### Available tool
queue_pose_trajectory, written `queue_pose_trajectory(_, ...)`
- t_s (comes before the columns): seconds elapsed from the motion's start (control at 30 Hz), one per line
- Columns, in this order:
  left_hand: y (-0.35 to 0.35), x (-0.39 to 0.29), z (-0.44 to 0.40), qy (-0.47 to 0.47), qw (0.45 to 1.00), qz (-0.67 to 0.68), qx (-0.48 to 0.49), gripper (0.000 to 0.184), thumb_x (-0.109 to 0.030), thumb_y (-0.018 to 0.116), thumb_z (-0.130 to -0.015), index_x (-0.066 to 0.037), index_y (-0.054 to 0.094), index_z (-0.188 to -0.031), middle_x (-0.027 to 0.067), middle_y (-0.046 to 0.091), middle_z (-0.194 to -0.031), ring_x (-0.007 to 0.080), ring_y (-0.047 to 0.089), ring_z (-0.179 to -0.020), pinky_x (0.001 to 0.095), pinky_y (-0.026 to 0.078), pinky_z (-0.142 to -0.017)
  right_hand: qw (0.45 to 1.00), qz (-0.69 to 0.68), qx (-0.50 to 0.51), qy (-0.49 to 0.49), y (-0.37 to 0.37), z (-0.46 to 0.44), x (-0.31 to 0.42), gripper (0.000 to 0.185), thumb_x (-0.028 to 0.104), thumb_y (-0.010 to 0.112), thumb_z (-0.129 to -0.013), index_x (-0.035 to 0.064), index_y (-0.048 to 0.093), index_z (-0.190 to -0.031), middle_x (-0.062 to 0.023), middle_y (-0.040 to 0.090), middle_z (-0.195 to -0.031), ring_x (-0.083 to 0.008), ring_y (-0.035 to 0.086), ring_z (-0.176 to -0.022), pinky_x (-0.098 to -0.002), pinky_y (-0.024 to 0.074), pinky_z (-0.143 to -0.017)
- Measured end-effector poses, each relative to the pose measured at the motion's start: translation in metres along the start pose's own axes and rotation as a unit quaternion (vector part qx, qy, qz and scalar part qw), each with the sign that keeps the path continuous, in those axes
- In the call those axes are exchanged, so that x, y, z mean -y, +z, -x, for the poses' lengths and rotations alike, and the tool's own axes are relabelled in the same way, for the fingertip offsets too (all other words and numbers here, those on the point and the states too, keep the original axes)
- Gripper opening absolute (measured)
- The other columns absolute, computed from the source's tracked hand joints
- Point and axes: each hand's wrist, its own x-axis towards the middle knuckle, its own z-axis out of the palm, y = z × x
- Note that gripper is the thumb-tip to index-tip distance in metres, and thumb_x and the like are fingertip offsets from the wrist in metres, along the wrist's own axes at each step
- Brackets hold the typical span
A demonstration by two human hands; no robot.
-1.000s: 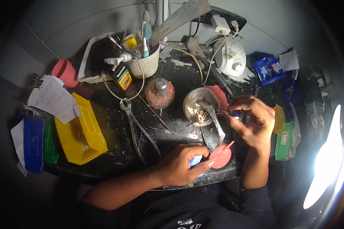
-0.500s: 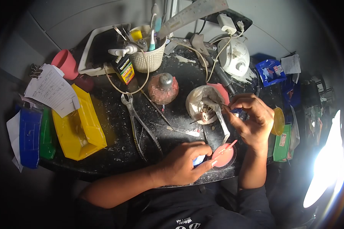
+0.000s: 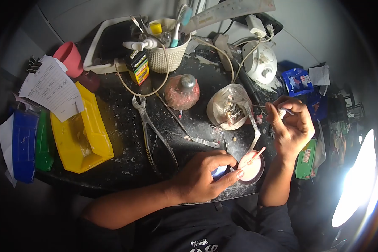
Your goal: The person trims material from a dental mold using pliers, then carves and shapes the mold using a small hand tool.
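Observation:
My left hand (image 3: pixel 208 176) is curled round a blue object (image 3: pixel 219 172), mostly hidden by the fingers, near the table's front edge. Just right of its fingertips is a small round dish (image 3: pixel 252 171) with pale pink contents and a pink stick (image 3: pixel 256 155) lying in it. Above and right of the dish, my right hand (image 3: pixel 292 126) is raised, its fingers pinched round a small whitish piece (image 3: pixel 282 112) and a thin tool. Left of that hand stands a pale bowl (image 3: pixel 218 107) with small tools inside and a bent metal tool (image 3: pixel 255 130) against its rim.
Pliers (image 3: pixel 149 134) and tweezers (image 3: pixel 197 140) lie mid-table. Behind them are a pink-crusted burner (image 3: pixel 182 94), a woven basket (image 3: pixel 168 59) and a white device (image 3: pixel 259 63). A yellow bin (image 3: pixel 82 130) is at left, a green bin (image 3: pixel 306 159) and bright lamp (image 3: pixel 357 180) at right.
My right hand has moved right and turned, exposing the whitish piece in its fingers. My left hand keeps its grip. The view has shifted slightly, and the dish's contents look paler.

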Motion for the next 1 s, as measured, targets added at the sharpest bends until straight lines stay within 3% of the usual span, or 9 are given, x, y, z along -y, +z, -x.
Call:
queue_pose_trajectory(0.2, 0.001, 0.002, 0.000, 0.029, 0.999, 0.005, -0.014, 0.017, -0.015, 0.073, -0.094, 0.001, 0.068, -0.093, 0.0105, 0.063, -0.078, 0.0179, 0.060, -0.067, 0.0335, 0.046, -0.062, 0.986, -0.064, 0.070, 0.134, 0.018, 0.005, 0.003, 0.028, -0.010, 0.082, -0.079, -0.0058, 0.068, -0.103, -0.0129, 0.074, -0.102, -0.0169, 0.072, -0.094, -0.0288, 0.0604, -0.080)
queue_pose_trajectory(0.27, -0.002, -0.001, 0.000, 0.000, 1.000, 0.005, 0.002, 0.017, -0.014, 0.073, -0.095, 0.002, 0.068, -0.093, 0.0099, 0.062, -0.077, 0.0155, 0.059, -0.066, 0.0322, 0.045, -0.061, 0.992, 0.073, 0.100, -0.002, 0.020, -0.001, -0.001, 0.027, -0.008, 0.084, -0.076, -0.0040, 0.072, -0.100, -0.0133, 0.076, -0.106, -0.0198, 0.074, -0.093, -0.0311, 0.0596, -0.080)
queue_pose_trajectory(0.4, -0.006, -0.005, -0.002, -0.011, 1.000, 0.018, 0.002, 0.016, -0.012, 0.073, -0.094, 0.002, 0.067, -0.092, 0.0088, 0.061, -0.075, 0.0130, 0.057, -0.064, 0.0306, 0.043, -0.060, 0.970, 0.172, 0.151, -0.077, 0.013, -0.010, 0.008, 0.021, -0.003, 0.086, -0.071, -0.0019, 0.078, -0.090, -0.0137, 0.075, -0.110, -0.0214, 0.070, -0.094, -0.0323, 0.0565, -0.081)
queue_pose_trajectory(0.6, -0.008, -0.010, -0.005, -0.016, 1.000, 0.013, 0.002, 0.014, -0.010, 0.072, -0.095, 0.002, 0.066, -0.090, 0.0059, 0.057, -0.074, 0.0106, 0.051, -0.062, 0.0294, 0.040, -0.058, 0.981, 0.126, 0.139, -0.048, 0.018, 0.002, -0.013, 0.025, -0.002, 0.082, -0.077, 0.0000, 0.078, -0.102, -0.0111, 0.068, -0.107, -0.0213, 0.066, -0.089, -0.0325, 0.0539, -0.076)
queue_pose_trajectory(0.67, -0.009, -0.010, -0.005, -0.017, 1.000, 0.011, 0.004, 0.014, -0.010, 0.071, -0.095, 0.002, 0.066, -0.090, 0.0056, 0.056, -0.074, 0.0105, 0.050, -0.063, 0.0292, 0.039, -0.058, 0.980, 0.108, 0.156, 0.052, 0.019, -0.005, 0.009, 0.030, 0.000, 0.081, -0.080, -0.0003, 0.076, -0.110, -0.0122, 0.070, -0.105, -0.0210, 0.068, -0.087, -0.0316, 0.0544, -0.076)
queue_pose_trajectory(0.83, -0.008, -0.008, -0.003, -0.008, 1.000, -0.002, -0.005, 0.014, -0.009, 0.068, -0.097, 0.003, 0.065, -0.092, 0.0061, 0.056, -0.076, 0.0106, 0.049, -0.066, 0.0286, 0.039, -0.060, 0.987, 0.039, 0.118, 0.106, 0.000, -0.011, 0.009, 0.023, 0.009, 0.077, -0.091, -0.0026, 0.074, -0.111, -0.0092, 0.074, -0.093, -0.0142, 0.069, -0.083, -0.0290, 0.0553, -0.075)
queue_pose_trajectory(0.87, -0.006, -0.007, -0.003, -0.003, 1.000, -0.003, -0.023, 0.014, -0.009, 0.067, -0.098, 0.004, 0.065, -0.092, 0.0062, 0.055, -0.077, 0.0107, 0.049, -0.066, 0.0286, 0.040, -0.060, 0.971, -0.005, 0.123, 0.203, -0.005, -0.008, 0.011, 0.021, 0.012, 0.076, -0.094, -0.0029, 0.074, -0.109, -0.0080, 0.074, -0.090, -0.0111, 0.067, -0.081, -0.0289, 0.0553, -0.074)
queue_pose_trajectory(0.97, -0.002, -0.004, -0.003, 0.010, 0.998, -0.020, -0.057, 0.014, -0.009, 0.065, -0.100, 0.004, 0.064, -0.093, 0.0061, 0.055, -0.077, 0.0109, 0.049, -0.066, 0.0287, 0.040, -0.061, 0.922, -0.071, 0.324, 0.198, -0.035, -0.009, 0.004, 0.035, 0.029, 0.077, -0.095, -0.0030, 0.074, -0.109, -0.0068, 0.075, -0.088, -0.0093, 0.066, -0.078, -0.0278, 0.0550, -0.073)
queue_pose_trajectory(1.0, -0.002, -0.004, -0.003, 0.017, 0.997, -0.031, -0.073, 0.014, -0.009, 0.064, -0.100, 0.004, 0.063, -0.094, 0.0061, 0.056, -0.077, 0.0110, 0.049, -0.067, 0.0287, 0.041, -0.061, 0.887, -0.112, 0.392, 0.216, -0.042, -0.012, 0.003, 0.055, 0.039, 0.090, -0.079, -0.0022, 0.073, -0.111, -0.0072, 0.075, -0.088, -0.0109, 0.068, -0.075, -0.0277, 0.0558, -0.070)
